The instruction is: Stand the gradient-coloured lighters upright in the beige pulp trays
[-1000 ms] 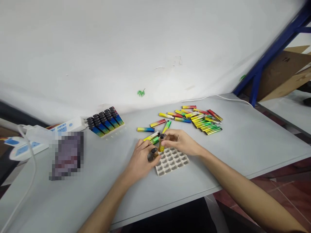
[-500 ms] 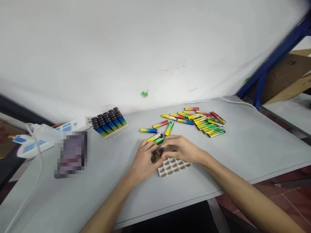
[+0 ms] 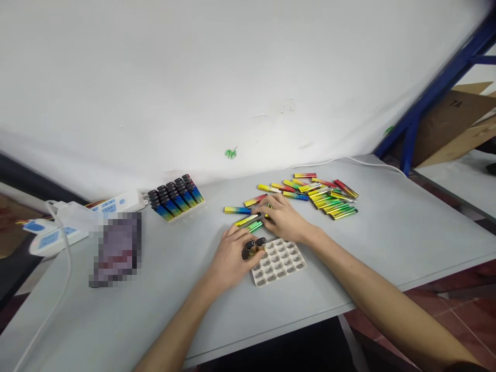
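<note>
My left hand point(image 3: 231, 254) is closed around two gold-coloured sticks with black tips that look like vape pens point(image 3: 261, 247). It holds them upright at the left back corner of a pale tray point(image 3: 279, 259) with oval holes. My right hand point(image 3: 284, 214) reaches beyond the tray, its fingers closed around a yellow-green vape pen point(image 3: 268, 207), mostly hidden by them. Close to those fingers lie a yellow-blue vape pen point(image 3: 237, 210), a green one point(image 3: 254, 227) and a yellow one with a silver end point(image 3: 246, 220).
A filled tray of blue-yellow vape pens point(image 3: 178, 199) stands at the back left. Several loose, shiny vape pens point(image 3: 327, 199) lie at the back right. Power strips point(image 3: 116, 204), a white cable point(image 3: 66, 258) and a blurred dark item point(image 3: 118, 250) occupy the left side.
My right hand has left the pens beside my left hand and moved back to the loose yellow-green one. My left hand stays by the tray, holding the two pens.
</note>
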### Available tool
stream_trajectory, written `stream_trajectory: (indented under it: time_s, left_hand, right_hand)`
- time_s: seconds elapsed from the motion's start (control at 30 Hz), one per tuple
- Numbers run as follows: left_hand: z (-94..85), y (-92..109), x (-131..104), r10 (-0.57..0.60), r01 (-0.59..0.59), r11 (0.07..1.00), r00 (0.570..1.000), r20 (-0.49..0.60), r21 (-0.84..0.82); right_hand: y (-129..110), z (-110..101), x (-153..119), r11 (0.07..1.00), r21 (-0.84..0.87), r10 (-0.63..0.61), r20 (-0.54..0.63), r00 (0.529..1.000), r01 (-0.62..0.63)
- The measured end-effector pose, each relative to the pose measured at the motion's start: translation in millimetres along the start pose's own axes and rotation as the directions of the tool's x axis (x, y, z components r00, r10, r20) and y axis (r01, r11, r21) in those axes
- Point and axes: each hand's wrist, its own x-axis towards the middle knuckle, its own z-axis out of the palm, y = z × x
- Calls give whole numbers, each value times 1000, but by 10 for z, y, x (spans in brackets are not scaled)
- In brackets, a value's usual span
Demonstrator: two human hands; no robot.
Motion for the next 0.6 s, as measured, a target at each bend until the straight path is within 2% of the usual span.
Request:
stream_trajectory:
  time_s: [0.13,0.27,0.33,0.43,0.5,0.6]
  left_hand:
    - [-18,-7,-2,7,-6,999,1000,19,-38]
    - [-42,-14,-17,0,4,997,999,50,-72]
    - [-66,-13,-25,-10,16,996,998,65,-87]
    - [-108,-13,-31,-22,32,994,995,94,-109]
    - [-131,-18,-31,-20,33,993,994,112,-115]
    - [-149,-29,-36,-15,31,992,991,129,-121]
  right_hand:
    - [11,5,-17,997,57,48,-20,999,-46]
    - [-39,-67,-33,940,322,163,-132,978,-113]
    - [-93,-122,-56,814,554,301,-147,942,-174]
    - [-176,-174,-108,492,835,475,-23,880,-244]
    - [-205,-173,-136,322,911,517,59,854,-258]
    - [-203,-138,-147,187,945,519,137,843,-269]
